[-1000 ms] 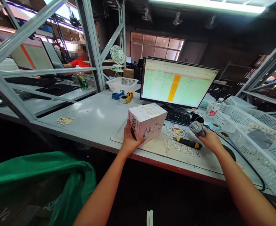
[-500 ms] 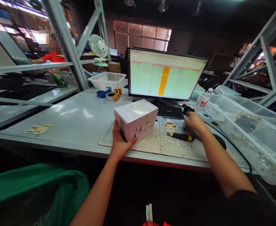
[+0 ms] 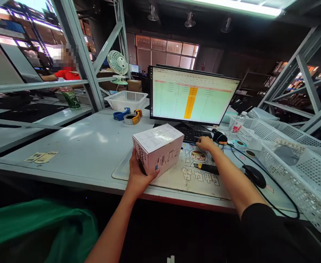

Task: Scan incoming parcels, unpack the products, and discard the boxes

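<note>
A white cardboard box [image 3: 166, 155] with printed black lettering and clear tape on top stands slightly turned on the desk mat [image 3: 193, 188]. My left hand [image 3: 138, 171] grips its near left corner, thumb on the front face. At the right front edge of the black keyboard [image 3: 189, 134] is my right hand [image 3: 205, 143], its fingers curled down; nothing shows in them. Just right of that hand lies a black device with orange trim [image 3: 220, 137]. Below my right forearm, a black and yellow utility knife [image 3: 208, 168] lies on the mat, partly covered.
A monitor [image 3: 193, 95] showing a spreadsheet stands behind the keyboard. Tape dispensers [image 3: 132, 117] and a white basket [image 3: 126, 100] sit back left. At right are a mouse [image 3: 254, 176], its cable, a bottle [image 3: 237, 124] and white baskets [image 3: 300, 175]. A person in red [image 3: 67, 75] sits far left.
My right hand has moved left from the black device to the keyboard's edge, uncovering the device and the mouse. My left hand still holds the box. The view has tilted up slightly.
</note>
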`<state>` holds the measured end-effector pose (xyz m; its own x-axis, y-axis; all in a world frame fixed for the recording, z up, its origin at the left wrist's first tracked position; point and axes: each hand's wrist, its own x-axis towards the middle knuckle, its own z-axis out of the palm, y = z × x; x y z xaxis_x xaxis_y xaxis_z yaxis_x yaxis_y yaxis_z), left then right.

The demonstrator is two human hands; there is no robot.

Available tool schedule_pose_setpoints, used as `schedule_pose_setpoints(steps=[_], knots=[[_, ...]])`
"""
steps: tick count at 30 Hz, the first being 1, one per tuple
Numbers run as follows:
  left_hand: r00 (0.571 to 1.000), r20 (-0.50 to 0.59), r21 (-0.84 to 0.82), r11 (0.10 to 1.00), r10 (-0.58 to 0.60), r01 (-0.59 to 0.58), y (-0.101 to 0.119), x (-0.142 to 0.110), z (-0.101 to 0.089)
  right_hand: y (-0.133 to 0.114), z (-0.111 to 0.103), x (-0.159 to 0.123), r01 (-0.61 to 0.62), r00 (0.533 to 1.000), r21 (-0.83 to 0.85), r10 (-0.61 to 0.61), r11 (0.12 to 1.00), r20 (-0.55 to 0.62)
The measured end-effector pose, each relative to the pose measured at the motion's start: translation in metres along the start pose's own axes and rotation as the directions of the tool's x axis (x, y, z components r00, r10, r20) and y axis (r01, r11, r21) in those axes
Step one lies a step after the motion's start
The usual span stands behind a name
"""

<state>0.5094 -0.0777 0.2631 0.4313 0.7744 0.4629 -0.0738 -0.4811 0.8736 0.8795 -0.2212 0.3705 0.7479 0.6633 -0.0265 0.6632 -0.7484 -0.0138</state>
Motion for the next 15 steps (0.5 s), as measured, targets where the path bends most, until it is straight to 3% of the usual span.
schedule_pose_setpoints(steps=[8, 12, 15], knots=[[0.999, -0.008, 0.03, 0.999, 0.045, -0.045, 0.003, 0.001, -0.001, -0.025, -0.004, 0.005, 0.012, 1.0, 0.044, -0.012, 0.999, 0.012], [1.0, 0.005, -0.014, 0.999, 0.03, -0.03, -0.001, 0.003, 0.0, -0.01, -0.004, -0.037, 0.108, 0.993, 0.084, -0.112, 0.991, 0.041], [0.999, 0.014, -0.048, 0.998, 0.051, -0.05, -0.002, 0.003, 0.0, 0.014, 0.0, -0.076, 0.17, 0.971, 0.11, -0.185, 0.979, 0.149]])
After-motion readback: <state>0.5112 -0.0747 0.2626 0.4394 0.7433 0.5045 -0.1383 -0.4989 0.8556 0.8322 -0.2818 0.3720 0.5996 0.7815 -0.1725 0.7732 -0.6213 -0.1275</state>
